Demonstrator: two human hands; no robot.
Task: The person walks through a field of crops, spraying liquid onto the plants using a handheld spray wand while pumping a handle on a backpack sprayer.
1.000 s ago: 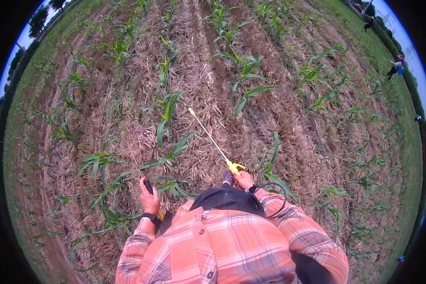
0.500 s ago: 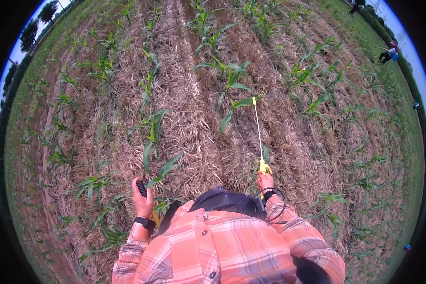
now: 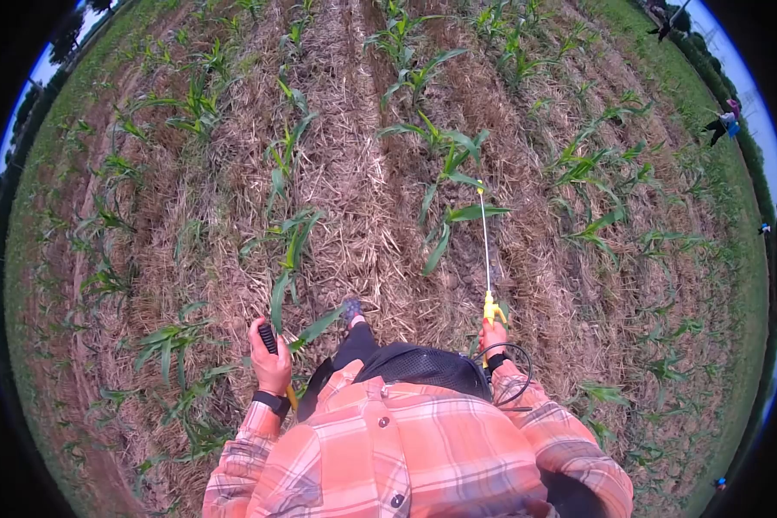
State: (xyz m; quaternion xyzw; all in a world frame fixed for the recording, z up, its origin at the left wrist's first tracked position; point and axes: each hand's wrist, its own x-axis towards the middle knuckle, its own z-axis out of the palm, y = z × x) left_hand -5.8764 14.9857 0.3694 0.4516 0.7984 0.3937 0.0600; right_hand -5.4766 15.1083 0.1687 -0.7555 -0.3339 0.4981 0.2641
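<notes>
Wand (image 3: 486,242): out ahead of my right side, above the straw-covered ground (image 3: 345,233), its tip near a green leaf (image 3: 482,212); looks light, its thin shaft probably stiff.
Yellow handle (image 3: 492,307): likely smooth, hard plastic; the place to take hold.
Right hand (image 3: 494,334): closed around the handle's lower part.
Black grip (image 3: 268,338): ribbed, so it should not slip easily.
Left hand (image 3: 273,371): fingers curled round that grip.
Hose (image 3: 529,369): looped by my right sleeve (image 3: 527,397); probably flexible.

Single head-worn view, forward-down past shirt (image 3: 345,466), field (image 3: 341,194).
</notes>
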